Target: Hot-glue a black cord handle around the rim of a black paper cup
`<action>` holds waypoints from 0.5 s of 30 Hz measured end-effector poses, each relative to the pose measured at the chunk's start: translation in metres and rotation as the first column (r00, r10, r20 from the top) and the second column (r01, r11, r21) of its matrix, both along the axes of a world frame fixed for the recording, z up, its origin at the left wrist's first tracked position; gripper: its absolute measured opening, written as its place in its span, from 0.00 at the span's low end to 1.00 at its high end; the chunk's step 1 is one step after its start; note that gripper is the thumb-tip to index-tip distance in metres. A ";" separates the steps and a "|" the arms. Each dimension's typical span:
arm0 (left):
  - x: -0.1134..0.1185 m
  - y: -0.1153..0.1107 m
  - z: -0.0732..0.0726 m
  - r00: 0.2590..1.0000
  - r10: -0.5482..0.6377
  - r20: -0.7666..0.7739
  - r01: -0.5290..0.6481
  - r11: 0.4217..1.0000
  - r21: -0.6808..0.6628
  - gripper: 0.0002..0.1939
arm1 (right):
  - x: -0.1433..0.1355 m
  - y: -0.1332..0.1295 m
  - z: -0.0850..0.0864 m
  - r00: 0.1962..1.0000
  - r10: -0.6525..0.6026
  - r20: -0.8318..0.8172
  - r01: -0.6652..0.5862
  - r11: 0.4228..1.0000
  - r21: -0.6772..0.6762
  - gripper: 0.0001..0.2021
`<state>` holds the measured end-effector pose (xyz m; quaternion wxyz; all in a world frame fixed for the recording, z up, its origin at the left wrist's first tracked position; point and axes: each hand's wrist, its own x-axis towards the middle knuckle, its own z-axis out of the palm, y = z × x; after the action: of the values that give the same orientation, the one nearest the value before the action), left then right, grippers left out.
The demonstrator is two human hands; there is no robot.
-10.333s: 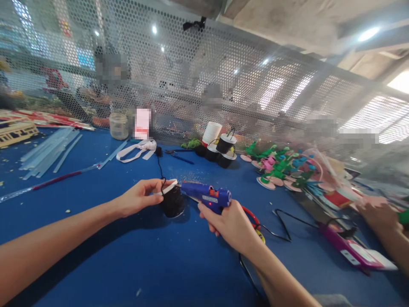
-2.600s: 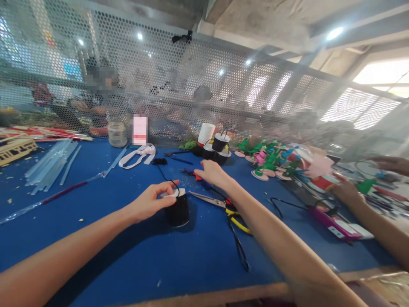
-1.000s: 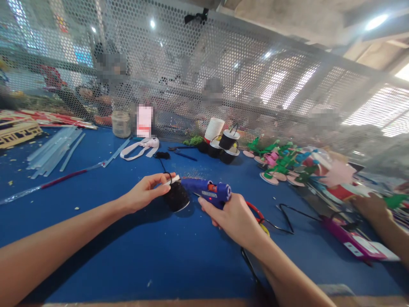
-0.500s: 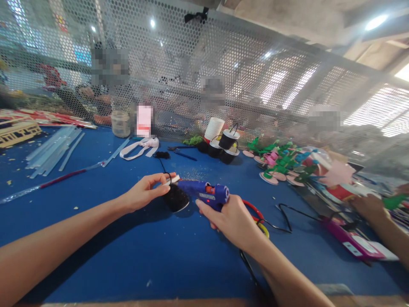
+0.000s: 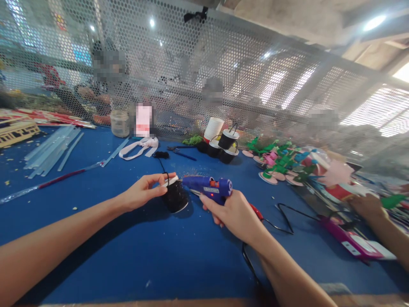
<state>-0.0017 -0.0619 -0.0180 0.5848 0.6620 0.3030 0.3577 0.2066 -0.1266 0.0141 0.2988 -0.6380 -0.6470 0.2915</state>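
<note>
My left hand (image 5: 145, 192) pinches the white rim of a small paper cup (image 5: 175, 197) wrapped in black yarn. The cup tilts just above or against the blue table, its base towards me; a black strand (image 5: 163, 164) runs from it to a small bundle of yarn (image 5: 160, 154). In my right hand (image 5: 234, 215) is a blue glue gun (image 5: 206, 186) with a lit red light. Its nozzle points left, at or very near the cup's rim. A red handle (image 5: 256, 212) shows behind my right hand, mostly hidden; I cannot tell whether the hand also holds it.
Yarn-wrapped cups (image 5: 228, 138) stand beside stacked white cups (image 5: 214, 128). Glue sticks (image 5: 53, 149), a white ribbon (image 5: 139, 149) and pliers (image 5: 182, 151) lie around. Felt flowers (image 5: 277, 162) and a purple power strip (image 5: 348, 241) are right, near another person's hand (image 5: 370, 209). A black cable (image 5: 284, 217) crosses the table.
The glue gun and my right hand have shifted slightly right, and the nozzle has come clear of the fingers. The cup has turned a little; the yellow handle is now hidden.
</note>
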 end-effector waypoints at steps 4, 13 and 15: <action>0.000 -0.001 0.001 1.000 -0.002 0.002 0.002 1.000 -0.003 0.13 | 0.000 -0.002 0.001 1.000 0.024 -0.008 -0.024 0.999 -0.023 0.15; 0.000 -0.001 0.001 1.000 -0.012 -0.009 0.012 1.000 0.006 0.12 | -0.005 -0.005 0.001 1.000 0.003 -0.009 -0.004 1.000 -0.025 0.13; 0.000 0.000 0.000 1.000 -0.022 -0.009 0.022 1.000 0.013 0.12 | -0.004 -0.005 0.000 1.000 0.010 -0.010 -0.010 1.000 -0.015 0.14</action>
<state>-0.0021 -0.0617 -0.0179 0.5829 0.6707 0.2960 0.3504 0.2025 -0.1311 0.0145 0.2959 -0.6355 -0.6465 0.3012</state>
